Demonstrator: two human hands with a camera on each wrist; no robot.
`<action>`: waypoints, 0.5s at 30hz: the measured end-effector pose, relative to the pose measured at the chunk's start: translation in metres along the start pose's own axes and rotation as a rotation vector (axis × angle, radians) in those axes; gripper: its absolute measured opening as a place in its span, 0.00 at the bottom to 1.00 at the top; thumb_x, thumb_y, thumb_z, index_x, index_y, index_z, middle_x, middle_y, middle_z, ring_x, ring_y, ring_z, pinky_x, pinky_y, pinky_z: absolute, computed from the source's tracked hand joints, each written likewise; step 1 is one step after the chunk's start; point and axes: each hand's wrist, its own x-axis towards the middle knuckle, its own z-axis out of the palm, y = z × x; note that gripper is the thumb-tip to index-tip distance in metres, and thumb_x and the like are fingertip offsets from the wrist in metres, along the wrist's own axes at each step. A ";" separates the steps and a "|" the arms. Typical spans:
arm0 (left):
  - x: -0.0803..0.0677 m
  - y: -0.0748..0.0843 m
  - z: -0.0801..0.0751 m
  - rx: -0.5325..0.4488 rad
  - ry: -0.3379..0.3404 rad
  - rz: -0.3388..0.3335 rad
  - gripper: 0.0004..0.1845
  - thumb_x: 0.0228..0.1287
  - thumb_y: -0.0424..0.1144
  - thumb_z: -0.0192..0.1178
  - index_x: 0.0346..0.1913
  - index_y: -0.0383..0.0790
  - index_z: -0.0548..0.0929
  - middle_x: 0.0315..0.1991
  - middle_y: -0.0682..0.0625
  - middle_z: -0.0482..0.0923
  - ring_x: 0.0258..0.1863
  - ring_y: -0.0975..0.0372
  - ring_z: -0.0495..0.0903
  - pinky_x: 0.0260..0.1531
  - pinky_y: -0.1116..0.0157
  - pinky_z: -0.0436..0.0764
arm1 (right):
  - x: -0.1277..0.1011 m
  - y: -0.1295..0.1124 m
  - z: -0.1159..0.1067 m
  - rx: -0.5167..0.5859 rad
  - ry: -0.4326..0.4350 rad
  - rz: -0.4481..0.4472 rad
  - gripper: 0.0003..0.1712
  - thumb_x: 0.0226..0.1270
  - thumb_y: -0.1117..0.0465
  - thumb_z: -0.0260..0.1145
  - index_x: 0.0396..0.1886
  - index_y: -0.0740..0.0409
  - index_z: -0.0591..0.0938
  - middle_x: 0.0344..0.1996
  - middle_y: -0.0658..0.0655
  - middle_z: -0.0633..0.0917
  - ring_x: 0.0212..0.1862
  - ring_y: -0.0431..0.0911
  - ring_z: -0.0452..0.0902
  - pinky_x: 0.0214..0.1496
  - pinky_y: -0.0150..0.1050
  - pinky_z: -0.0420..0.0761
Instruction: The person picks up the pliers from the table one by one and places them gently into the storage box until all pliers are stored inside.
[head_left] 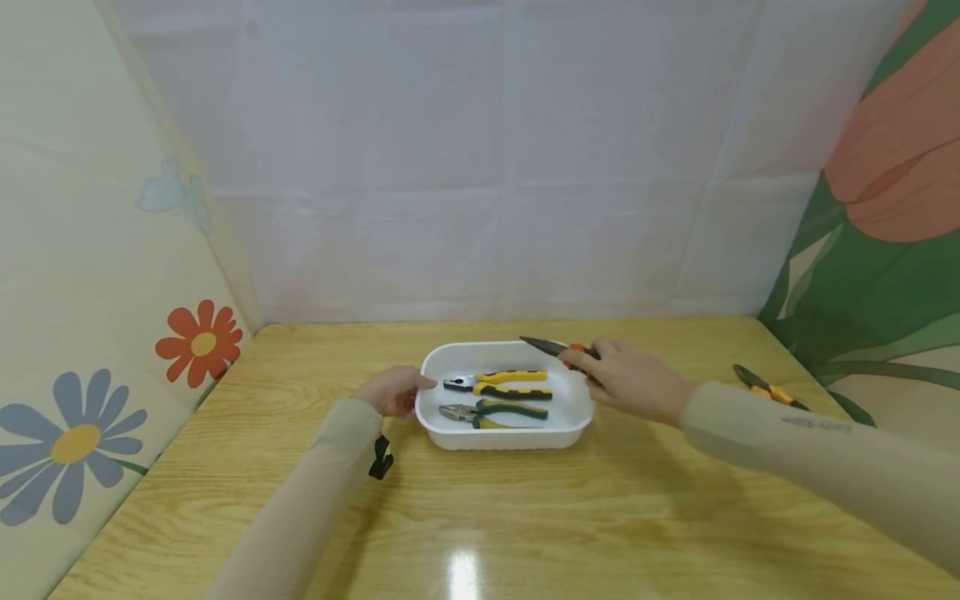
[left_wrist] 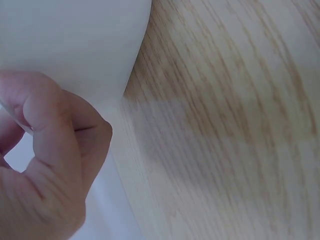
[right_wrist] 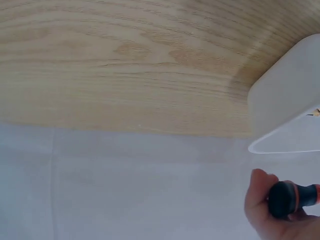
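A white plastic tray (head_left: 495, 440) stands on the table, its left rim pinched between the thumb and fingers of my left hand (head_left: 392, 390). Inside lie yellow-and-black combination pliers (head_left: 517, 393) and, nearer me, green-and-yellow combination pliers (head_left: 513, 408), both with jaws to the left. My right hand (head_left: 633, 379) grips long-nose pliers (head_left: 542, 344) with red-and-black handles. Their dark jaws point left over the tray's back right rim. In the right wrist view a dark handle end (right_wrist: 282, 200) sticks out of the curled fingers. My palm hides part of the handles.
Another pair of pliers (head_left: 767, 389), with yellow-and-black handles, lies on the table (head_left: 480, 517) at the far right, beyond my right sleeve. A small black strap (head_left: 381, 458) hangs by my left cuff. A white cloth (head_left: 480, 167) rises behind the table, and printed floral cloths flank it.
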 end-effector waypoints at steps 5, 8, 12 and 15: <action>-0.001 0.001 0.000 0.009 0.005 -0.003 0.15 0.70 0.33 0.52 0.55 0.27 0.69 0.35 0.44 0.72 0.26 0.61 0.72 0.22 0.74 0.75 | 0.006 0.005 0.004 -0.004 0.041 -0.106 0.22 0.62 0.66 0.65 0.58 0.54 0.77 0.32 0.59 0.74 0.27 0.46 0.65 0.22 0.36 0.70; -0.001 0.001 0.000 0.011 0.002 -0.002 0.15 0.70 0.32 0.52 0.55 0.27 0.69 0.36 0.44 0.72 0.26 0.61 0.73 0.22 0.74 0.76 | 0.010 0.009 0.006 -0.006 0.061 -0.174 0.23 0.60 0.67 0.65 0.58 0.56 0.77 0.32 0.59 0.75 0.28 0.46 0.65 0.25 0.37 0.71; -0.001 0.001 0.000 0.011 0.000 -0.003 0.15 0.70 0.33 0.52 0.55 0.27 0.69 0.35 0.44 0.72 0.25 0.62 0.72 0.22 0.74 0.76 | 0.015 0.013 0.007 -0.007 0.057 -0.235 0.24 0.61 0.68 0.64 0.58 0.56 0.76 0.34 0.61 0.76 0.30 0.48 0.67 0.25 0.36 0.72; -0.002 0.001 0.000 0.012 -0.001 -0.007 0.14 0.70 0.33 0.52 0.53 0.28 0.69 0.34 0.44 0.72 0.25 0.62 0.72 0.20 0.74 0.74 | 0.018 0.013 0.007 -0.018 0.041 -0.254 0.24 0.62 0.66 0.63 0.59 0.54 0.75 0.35 0.60 0.75 0.30 0.47 0.67 0.22 0.34 0.70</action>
